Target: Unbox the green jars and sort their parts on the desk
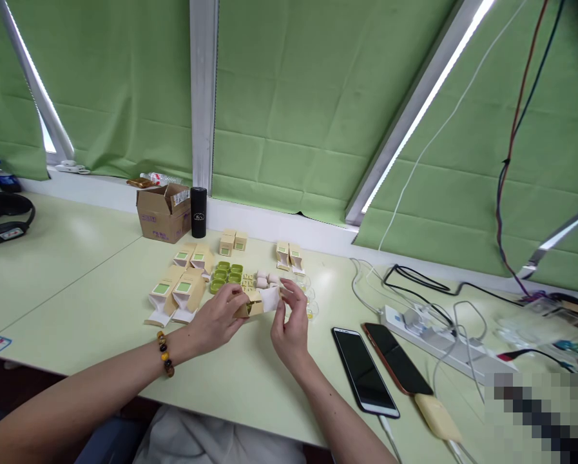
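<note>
Between both hands I hold a small tan cardboard box (pixel 256 307) with its white-lined flap turned out to the right. My left hand (pixel 222 314) grips the box's left end, a beaded bracelet on the wrist. The fingers of my right hand (pixel 291 320) pinch the flap side. Just beyond the hands sit several green square trays (pixel 227 274), small yellowish pieces (pixel 248 281) and pale pink cylinders (pixel 265 279). Clear plastic pieces (pixel 311 303) lie to the right of my right hand. Larger tan boxes with open flaps (pixel 176 290) stand to the left.
Behind stand closed small boxes (pixel 232 241), two open boxes (pixel 289 256), a carton (pixel 163 216) and a black tumbler (pixel 198 212). At right lie two phones (pixel 366 370) (pixel 397 357), a yellow power bank (pixel 437 415), a power strip (pixel 438 341) and cables. A headset (pixel 3 216) is far left.
</note>
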`<control>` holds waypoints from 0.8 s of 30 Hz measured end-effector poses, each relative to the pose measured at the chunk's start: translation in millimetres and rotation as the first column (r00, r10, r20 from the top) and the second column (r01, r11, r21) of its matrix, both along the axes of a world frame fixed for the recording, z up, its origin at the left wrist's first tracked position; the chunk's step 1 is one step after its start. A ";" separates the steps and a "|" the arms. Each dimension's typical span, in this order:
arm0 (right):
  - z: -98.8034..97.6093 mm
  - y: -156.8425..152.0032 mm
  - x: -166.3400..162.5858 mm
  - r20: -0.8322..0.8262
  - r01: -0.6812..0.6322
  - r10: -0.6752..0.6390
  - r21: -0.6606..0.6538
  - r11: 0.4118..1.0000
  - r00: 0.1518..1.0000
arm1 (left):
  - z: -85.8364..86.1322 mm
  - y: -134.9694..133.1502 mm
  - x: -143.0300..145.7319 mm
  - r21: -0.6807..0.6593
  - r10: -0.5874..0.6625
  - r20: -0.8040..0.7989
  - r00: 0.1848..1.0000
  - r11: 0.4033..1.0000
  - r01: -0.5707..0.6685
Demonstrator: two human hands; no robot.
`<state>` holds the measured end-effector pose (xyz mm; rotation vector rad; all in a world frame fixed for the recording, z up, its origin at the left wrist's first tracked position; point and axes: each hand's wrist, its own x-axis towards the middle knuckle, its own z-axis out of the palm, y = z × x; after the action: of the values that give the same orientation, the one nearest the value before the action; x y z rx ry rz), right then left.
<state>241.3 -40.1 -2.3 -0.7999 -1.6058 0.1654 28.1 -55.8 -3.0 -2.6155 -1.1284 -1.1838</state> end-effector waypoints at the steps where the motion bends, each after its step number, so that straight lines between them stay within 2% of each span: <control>1: 1.2 1.9 2.2 0.025 0.043 -0.045 0.054 0.998 0.999 | 1.0 -0.9 0.4 -0.014 0.007 -0.013 1.000 1.000 -0.007; 3: 3.2 5.6 7.3 0.071 0.110 -0.121 0.148 0.983 0.990 | 2.8 -2.6 1.2 -0.042 0.017 -0.028 0.999 0.999 -0.018; 5: 4.0 8.3 11.7 0.124 0.108 -0.139 0.225 0.968 0.983 | 4.2 -4.1 2.2 -0.079 0.022 -0.037 0.999 0.997 -0.025; 8: 3.2 8.6 13.1 0.254 -0.018 -0.062 0.299 0.954 0.965 | 4.8 -5.2 3.1 -0.126 0.024 -0.040 0.999 0.992 -0.029; 10: 2.8 5.9 10.6 0.345 -0.106 -0.002 0.293 0.950 0.939 | 4.2 -4.8 3.1 -0.131 0.027 -0.034 0.999 0.991 -0.031; 12: 3.5 1.8 7.0 0.383 -0.140 0.027 0.271 0.952 0.923 | 2.9 -3.7 2.6 -0.119 0.040 -0.022 0.999 0.992 -0.042; 21: 3.7 -8.6 1.3 0.259 -0.028 -0.049 0.285 0.958 0.965 | 0.8 0.3 0.2 -0.037 0.097 0.029 0.995 0.995 -0.096; 24: 0.1 -7.0 -1.3 0.241 -0.018 -0.042 0.243 0.970 0.970 | 2.1 0.9 -0.7 0.029 0.113 0.016 0.993 0.993 -0.114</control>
<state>240.0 -47.1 -2.2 -0.6567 -1.8110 -0.1439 27.4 -54.9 -0.9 -2.4884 -1.2344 -1.1886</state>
